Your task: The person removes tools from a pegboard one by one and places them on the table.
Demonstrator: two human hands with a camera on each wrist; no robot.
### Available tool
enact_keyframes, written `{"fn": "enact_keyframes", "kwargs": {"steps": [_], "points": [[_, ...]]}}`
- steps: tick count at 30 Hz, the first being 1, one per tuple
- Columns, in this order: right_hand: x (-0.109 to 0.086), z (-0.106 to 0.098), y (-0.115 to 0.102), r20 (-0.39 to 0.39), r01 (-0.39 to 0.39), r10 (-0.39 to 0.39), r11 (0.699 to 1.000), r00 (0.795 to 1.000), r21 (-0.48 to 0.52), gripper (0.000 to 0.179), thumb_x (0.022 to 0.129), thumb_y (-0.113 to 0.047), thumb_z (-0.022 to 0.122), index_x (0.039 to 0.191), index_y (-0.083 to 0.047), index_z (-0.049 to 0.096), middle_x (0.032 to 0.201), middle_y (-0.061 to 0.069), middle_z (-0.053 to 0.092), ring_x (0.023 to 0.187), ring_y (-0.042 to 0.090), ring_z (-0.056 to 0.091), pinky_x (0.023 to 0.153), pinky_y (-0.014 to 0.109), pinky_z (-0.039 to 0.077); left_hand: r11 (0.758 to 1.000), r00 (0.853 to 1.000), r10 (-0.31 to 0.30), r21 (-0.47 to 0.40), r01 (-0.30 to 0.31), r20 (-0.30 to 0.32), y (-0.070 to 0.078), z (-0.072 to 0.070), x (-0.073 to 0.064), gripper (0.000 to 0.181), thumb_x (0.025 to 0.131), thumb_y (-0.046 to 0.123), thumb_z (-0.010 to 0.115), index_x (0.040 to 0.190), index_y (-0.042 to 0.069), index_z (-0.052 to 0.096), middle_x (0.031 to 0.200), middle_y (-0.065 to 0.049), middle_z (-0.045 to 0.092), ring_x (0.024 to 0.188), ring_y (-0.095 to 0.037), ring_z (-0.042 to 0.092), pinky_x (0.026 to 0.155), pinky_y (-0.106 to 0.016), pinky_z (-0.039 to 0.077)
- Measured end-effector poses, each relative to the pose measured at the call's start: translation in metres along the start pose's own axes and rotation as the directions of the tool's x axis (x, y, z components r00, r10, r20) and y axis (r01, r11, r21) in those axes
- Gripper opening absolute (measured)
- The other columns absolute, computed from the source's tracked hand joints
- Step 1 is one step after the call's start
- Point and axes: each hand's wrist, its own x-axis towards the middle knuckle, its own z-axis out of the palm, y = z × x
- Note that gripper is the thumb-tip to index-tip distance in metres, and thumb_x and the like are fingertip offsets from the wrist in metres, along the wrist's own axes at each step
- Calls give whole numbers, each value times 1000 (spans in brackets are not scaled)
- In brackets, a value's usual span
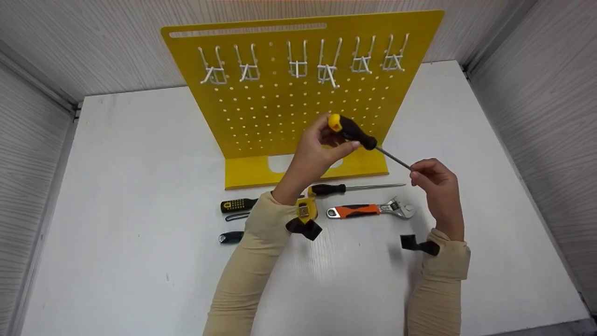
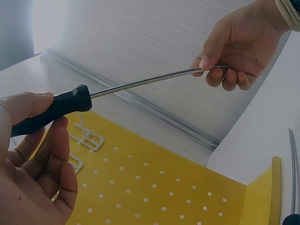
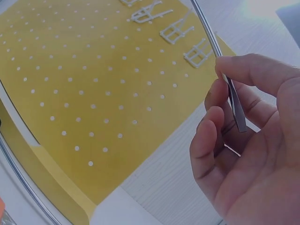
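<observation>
A flat-blade screwdriver [image 1: 353,132] with a black and yellow handle is held up in front of the yellow pegboard [image 1: 298,112]. My left hand [image 1: 317,147] grips its handle, thumb along one side and fingers beneath. Near the tip, my right hand [image 1: 436,186] pinches the metal shaft [image 2: 145,83] between thumb and forefinger. The flat blade [image 3: 237,112] pokes out past those fingers in the right wrist view. Below the hands on the white table lie a second screwdriver [image 1: 329,189] and an adjustable wrench [image 1: 357,211] with an orange and black handle.
White double hooks [image 1: 328,72] line the top of the pegboard in a row. A yellow tape measure [image 1: 308,209], a black tool handle with a yellow pattern [image 1: 237,205] and another dark handle [image 1: 231,237] lie partly hidden by the left forearm.
</observation>
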Motion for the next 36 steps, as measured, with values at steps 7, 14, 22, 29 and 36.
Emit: {"fn": "enact_keyframes", "kwargs": {"steps": [7, 14, 22, 29, 36], "points": [[3, -5, -3, -31, 35, -34, 999, 999, 14, 11, 86, 8, 63, 92, 0, 67, 80, 3, 60, 67, 13, 56, 64, 22, 48, 999, 999, 37, 27, -37, 29, -4, -6, -7, 39, 84, 13, 73, 119, 4, 57, 106, -11, 60, 89, -18, 55, 81, -27, 47], [3, -5, -4, -31, 60, -58, 996, 998, 66, 14, 85, 11, 62, 90, -1, 67, 81, 3, 61, 67, 12, 57, 62, 21, 48, 999, 999, 27, 20, -28, 36, -8, -8, -15, 39, 84, 16, 73, 119, 5, 59, 105, -10, 61, 90, -16, 56, 81, -24, 44], [1, -9, -5, -65, 102, -97, 992, 993, 76, 14, 84, 13, 62, 90, 2, 66, 84, 5, 60, 71, 13, 57, 62, 20, 48, 999, 999, -4, 32, 2, 46, -14, -11, -26, 40, 85, 17, 72, 120, 7, 58, 109, -9, 61, 93, -15, 56, 85, -35, 44], [1, -8, -7, -98, 79, -79, 997, 992, -1, 11, 83, 9, 67, 91, 2, 66, 86, 5, 60, 73, 13, 57, 62, 20, 47, 999, 999, 0, 54, -2, 50, -23, -15, -35, 37, 86, 15, 71, 120, 4, 59, 111, -12, 63, 94, -14, 58, 86, -36, 44], [-1, -10, -9, -79, 81, -85, 995, 993, -51, 10, 83, 9, 67, 93, 6, 65, 85, 3, 62, 73, 11, 59, 62, 19, 48, 997, 998, -29, 74, 25, 48, -32, -15, -43, 36, 85, 17, 72, 118, 7, 60, 116, -9, 61, 99, -17, 56, 90, -39, 46]]}}
